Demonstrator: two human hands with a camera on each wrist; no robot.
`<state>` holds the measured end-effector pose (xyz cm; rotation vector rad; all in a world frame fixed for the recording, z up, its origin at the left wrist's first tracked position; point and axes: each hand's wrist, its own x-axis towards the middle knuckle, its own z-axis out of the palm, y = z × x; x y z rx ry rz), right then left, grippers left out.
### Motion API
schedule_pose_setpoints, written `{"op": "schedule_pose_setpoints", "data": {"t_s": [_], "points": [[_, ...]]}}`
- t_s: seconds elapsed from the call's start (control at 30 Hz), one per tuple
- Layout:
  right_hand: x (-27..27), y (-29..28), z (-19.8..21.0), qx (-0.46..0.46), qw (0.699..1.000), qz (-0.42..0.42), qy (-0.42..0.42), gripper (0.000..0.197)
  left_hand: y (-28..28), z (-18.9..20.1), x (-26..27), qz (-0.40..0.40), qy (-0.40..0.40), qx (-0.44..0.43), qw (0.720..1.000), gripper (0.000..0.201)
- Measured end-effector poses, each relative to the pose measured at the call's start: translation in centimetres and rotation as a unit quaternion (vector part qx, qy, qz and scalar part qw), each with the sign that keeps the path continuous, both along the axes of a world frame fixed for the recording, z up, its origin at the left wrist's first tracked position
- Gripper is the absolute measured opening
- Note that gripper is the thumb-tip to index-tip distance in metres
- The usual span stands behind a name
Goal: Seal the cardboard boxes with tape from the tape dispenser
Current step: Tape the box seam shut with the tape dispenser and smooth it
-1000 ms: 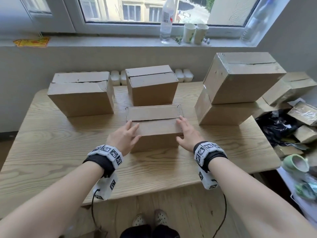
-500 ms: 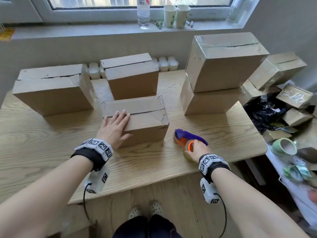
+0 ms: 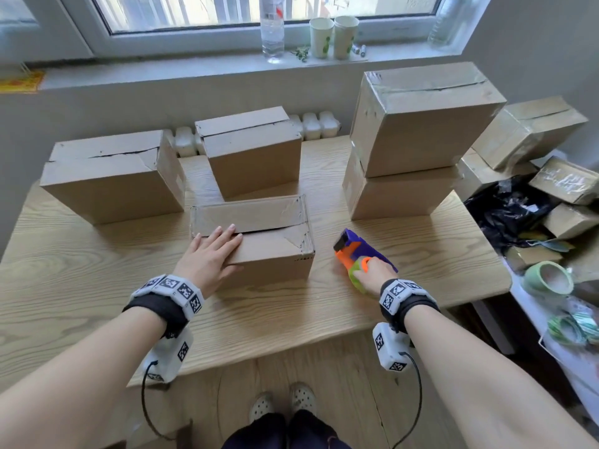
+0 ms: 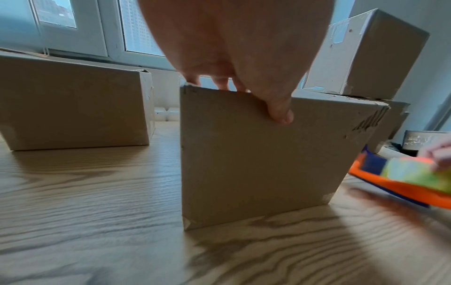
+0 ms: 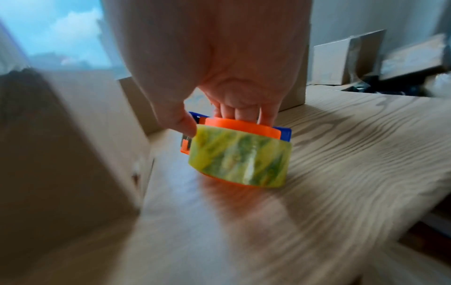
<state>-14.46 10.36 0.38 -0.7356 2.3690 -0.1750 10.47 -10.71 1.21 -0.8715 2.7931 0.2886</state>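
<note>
A small cardboard box [image 3: 269, 241] stands at the middle of the wooden table [image 3: 81, 286], its top flaps closed along a dark seam. My left hand [image 3: 210, 251] lies flat on the box's near left top, fingers straight, thumb down the front face [image 4: 280, 113]. To the right of the box, my right hand [image 3: 372, 270] grips the orange and blue tape dispenser [image 3: 356, 251] with its yellow-green tape roll [image 5: 240, 163], fingers curled over the orange hub. The dispenser hangs just above the table in the blurred right wrist view.
Three more boxes stand behind: one at the left [image 3: 110, 176], one at the centre [image 3: 249, 150], and a stack of two at the right [image 3: 418, 124]. Taped boxes, a black bag and tape rolls [image 3: 544, 280] lie off the table's right edge. Bottle and cups sit on the windowsill.
My right hand left the small box, moved right and took hold of the tape dispenser. My left hand shifted onto the box's top and stays there.
</note>
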Motion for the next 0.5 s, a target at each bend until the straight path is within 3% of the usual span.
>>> {"op": "schedule_pose_setpoints", "data": {"t_s": [0.1,0.17,0.27,0.5], "points": [[-1.0,-0.4,1.4,-0.094,0.991,-0.093,-0.02,0.041,0.7,0.1,1.2,-0.001,0.002,0.016,1.0,0.066],[-1.5,-1.2,2.8,-0.156,0.98,-0.121,-0.032,0.037,1.0,0.2,1.8,-0.002,-0.003,0.02,1.0,0.067],[-2.0,-2.9,5.0,-0.222,0.966,-0.117,-0.063,0.022,1.0,0.7,2.1,-0.004,-0.006,0.023,1.0,0.067],[-0.3,-6.9,10.4,-0.306,0.942,-0.047,-0.129,0.026,0.0,4.6,0.3,0.058,0.082,0.128,0.987,0.06]]}}
